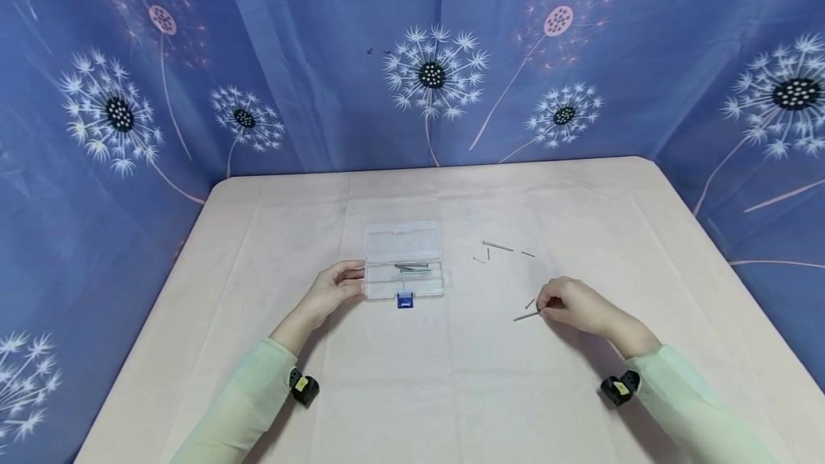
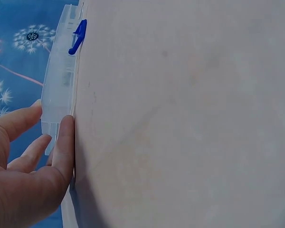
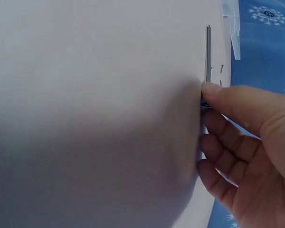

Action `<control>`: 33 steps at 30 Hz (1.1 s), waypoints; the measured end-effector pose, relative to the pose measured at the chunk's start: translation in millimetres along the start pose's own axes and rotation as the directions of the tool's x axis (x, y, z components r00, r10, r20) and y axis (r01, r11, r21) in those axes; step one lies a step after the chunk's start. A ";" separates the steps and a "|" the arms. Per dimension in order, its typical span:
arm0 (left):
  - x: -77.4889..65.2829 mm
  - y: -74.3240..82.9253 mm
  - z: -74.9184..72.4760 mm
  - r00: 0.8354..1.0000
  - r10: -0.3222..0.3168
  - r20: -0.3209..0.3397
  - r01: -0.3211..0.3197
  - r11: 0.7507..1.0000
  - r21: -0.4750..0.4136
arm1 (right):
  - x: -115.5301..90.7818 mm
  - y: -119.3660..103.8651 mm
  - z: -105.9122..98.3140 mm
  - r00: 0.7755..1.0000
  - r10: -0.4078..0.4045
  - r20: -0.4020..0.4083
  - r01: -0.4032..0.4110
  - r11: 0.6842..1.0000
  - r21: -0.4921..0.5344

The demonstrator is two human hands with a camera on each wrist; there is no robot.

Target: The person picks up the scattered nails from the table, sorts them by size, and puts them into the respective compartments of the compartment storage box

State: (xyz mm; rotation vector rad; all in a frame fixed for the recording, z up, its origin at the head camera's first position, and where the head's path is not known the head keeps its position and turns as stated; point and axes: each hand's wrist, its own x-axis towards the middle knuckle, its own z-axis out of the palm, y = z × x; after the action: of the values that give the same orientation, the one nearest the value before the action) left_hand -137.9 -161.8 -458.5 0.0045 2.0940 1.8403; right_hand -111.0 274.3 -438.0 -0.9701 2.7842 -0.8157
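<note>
A clear plastic box [image 1: 404, 288] lies with its lid [image 1: 402, 243] raised and a blue latch [image 1: 404, 300] at its front. Inside are several nails [image 1: 412, 268]. At the box's left end, my left hand [image 1: 335, 288] grips it between thumb and fingers; the left wrist view shows the fingertips on the box [image 2: 59, 90]. Off to the right, my right hand [image 1: 573, 304] pinches a long grey nail [image 3: 208, 52] by one end, between thumb and forefinger. The nail's other end points left, close over the tabletop. A short nail [image 1: 530, 303] lies just beyond those fingertips.
Between the box and my right hand, farther back, lie a long nail [image 1: 498, 246] and several small ones, including a short nail [image 1: 528, 254]. The pale cloth-covered table [image 1: 399, 392] meets a blue dandelion-print curtain [image 1: 335, 106] at the back and sides.
</note>
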 end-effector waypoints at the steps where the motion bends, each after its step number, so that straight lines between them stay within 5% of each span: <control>1: 0.1 0.1 0.3 1.000 0.002 0.001 -0.002 1.000 -0.001 | 0.3 -0.2 -0.8 1.000 -0.006 0.018 0.006 1.000 -0.015; 14: 0.5 0.0 -1.4 1.000 0.006 0.004 -0.007 1.000 0.011 | 3.0 -9.1 -1.7 0.994 -0.030 0.100 0.048 0.982 -0.181; 33: 2.5 -1.9 -1.8 1.000 0.007 0.005 -0.007 1.000 0.020 | 11.1 -16.5 6.4 0.982 -0.023 -0.187 0.000 0.993 -0.120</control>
State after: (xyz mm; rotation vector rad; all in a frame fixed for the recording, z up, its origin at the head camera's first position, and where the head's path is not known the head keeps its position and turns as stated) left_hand -140.3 -163.3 -460.7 0.0208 2.1115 1.8216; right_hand -109.1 253.9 -434.0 -0.9748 3.0227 -0.7896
